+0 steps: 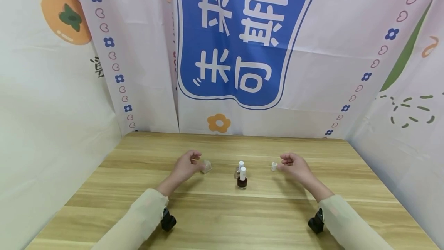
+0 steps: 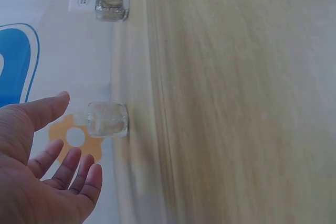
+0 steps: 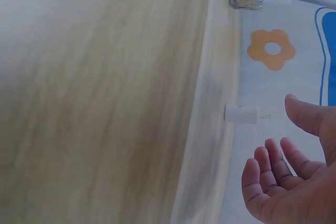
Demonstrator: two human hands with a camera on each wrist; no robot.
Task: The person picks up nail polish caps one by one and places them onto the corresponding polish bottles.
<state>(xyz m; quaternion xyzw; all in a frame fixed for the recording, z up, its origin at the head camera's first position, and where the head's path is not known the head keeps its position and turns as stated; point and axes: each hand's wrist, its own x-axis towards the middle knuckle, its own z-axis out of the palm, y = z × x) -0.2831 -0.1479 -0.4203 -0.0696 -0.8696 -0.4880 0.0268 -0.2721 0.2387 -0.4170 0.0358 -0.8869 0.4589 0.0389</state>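
Clear glass bottle (image 1: 206, 167) stands upright on the bench (image 1: 243, 219), just inward of the left hand (image 1: 185, 166), on the thumb side, with its neck pointing up. That hand is parted wide between thumb and fingers, the fingers gently bent and relaxed, and it has hold of nothing; in the left wrist view a small gap shows between its thumb tip and the bottle.

White cap (image 1: 274, 166) stands on the bench just inward of the right hand (image 1: 295, 167), with a thin, pale stub rising from its top in the right wrist view. The right hand mirrors the other: thumb well away from the fingers, the fingers softly curved, the palm bare. Its thumb is near the cap, with a gap between them in the right wrist view.

Between the two hands, and well apart from both, two more bottles stand upright with white tops. The dark red bottle (image 1: 242, 183) is closer to the person than either hand's fingertips; the glittery bottle (image 2: 112, 7) is just behind it, partly hidden by it in the head view.

Below each hand, at the wrist, a small black camera (image 1: 168, 220) sits by the cuff of a pale sleeve (image 1: 138, 215). Beyond the hands hangs a white cloth (image 1: 149, 88) printed with a blue panel (image 1: 236, 41) and an orange flower (image 1: 219, 123).
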